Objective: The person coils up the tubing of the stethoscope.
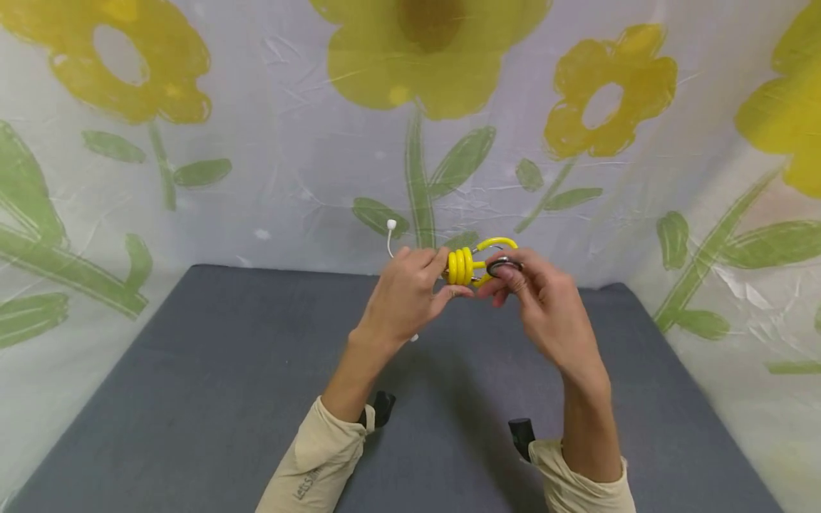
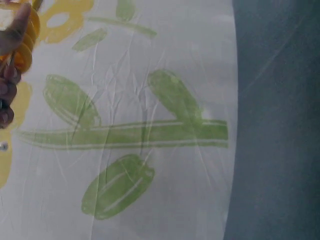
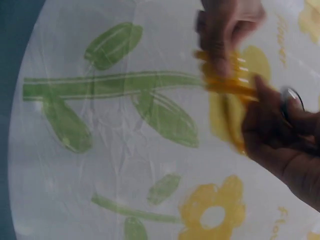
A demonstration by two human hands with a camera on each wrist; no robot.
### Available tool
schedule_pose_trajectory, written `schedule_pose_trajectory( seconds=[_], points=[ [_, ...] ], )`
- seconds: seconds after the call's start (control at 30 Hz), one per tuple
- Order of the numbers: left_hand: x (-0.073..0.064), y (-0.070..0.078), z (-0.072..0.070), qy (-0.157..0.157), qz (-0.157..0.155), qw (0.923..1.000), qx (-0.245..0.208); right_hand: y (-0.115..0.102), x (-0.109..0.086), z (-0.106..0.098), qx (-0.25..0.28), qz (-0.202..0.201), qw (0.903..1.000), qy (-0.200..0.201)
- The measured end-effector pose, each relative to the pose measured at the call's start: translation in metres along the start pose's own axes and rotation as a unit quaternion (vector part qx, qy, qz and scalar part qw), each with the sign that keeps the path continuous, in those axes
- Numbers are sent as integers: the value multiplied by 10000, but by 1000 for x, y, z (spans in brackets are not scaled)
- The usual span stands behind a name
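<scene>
Held up in front of the wall is a yellow coiled cable (image 1: pixel 460 266), its loops wound tightly with longer bends reaching to the right. My left hand (image 1: pixel 403 293) grips the left end of the coil, the thumb stretched along its underside. A dark round ring with a shiny edge (image 1: pixel 503 266) is pinched between the thumb and fingers of my right hand (image 1: pixel 556 303), beside the yellow bends. A thin white cord with a knobbed tip (image 1: pixel 391 225) sticks up behind the left hand. In the right wrist view, both hands meet at the yellow coil (image 3: pixel 225 82), partly blurred.
Below the hands lies a dark grey padded surface (image 1: pixel 244 399). Behind it and at both sides hangs a pale sheet (image 1: pixel 282 164) printed with yellow flowers and green leaves. Black straps or mounts (image 1: pixel 522 436) show at the beige cuffs.
</scene>
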State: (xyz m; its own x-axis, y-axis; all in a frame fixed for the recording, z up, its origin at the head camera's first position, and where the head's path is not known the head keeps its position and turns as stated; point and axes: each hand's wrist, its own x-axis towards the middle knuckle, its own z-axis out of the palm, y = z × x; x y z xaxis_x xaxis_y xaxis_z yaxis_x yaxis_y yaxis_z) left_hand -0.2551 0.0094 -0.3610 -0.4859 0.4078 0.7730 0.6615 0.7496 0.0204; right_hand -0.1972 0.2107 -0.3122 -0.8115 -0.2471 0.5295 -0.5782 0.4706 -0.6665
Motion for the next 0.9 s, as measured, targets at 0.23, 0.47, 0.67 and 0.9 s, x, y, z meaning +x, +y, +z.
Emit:
schedule_pose_trajectory(
  seconds=[0.23,0.47,0.67,0.9],
  points=[
    [1,5,-2,795,569,9945,363,-3,4,7,225,530,9935,986],
    [6,13,-2,1503,827,9822,760,-8,4,4,218,915,9870,1305],
    [7,15,-2,1609,898,9791,858,-9,4,6,-129,1005,9879,1171],
    [6,15,-1,1534,1354,9718,1174,-1,6,-1,11,1554,9872,345]
  ],
)
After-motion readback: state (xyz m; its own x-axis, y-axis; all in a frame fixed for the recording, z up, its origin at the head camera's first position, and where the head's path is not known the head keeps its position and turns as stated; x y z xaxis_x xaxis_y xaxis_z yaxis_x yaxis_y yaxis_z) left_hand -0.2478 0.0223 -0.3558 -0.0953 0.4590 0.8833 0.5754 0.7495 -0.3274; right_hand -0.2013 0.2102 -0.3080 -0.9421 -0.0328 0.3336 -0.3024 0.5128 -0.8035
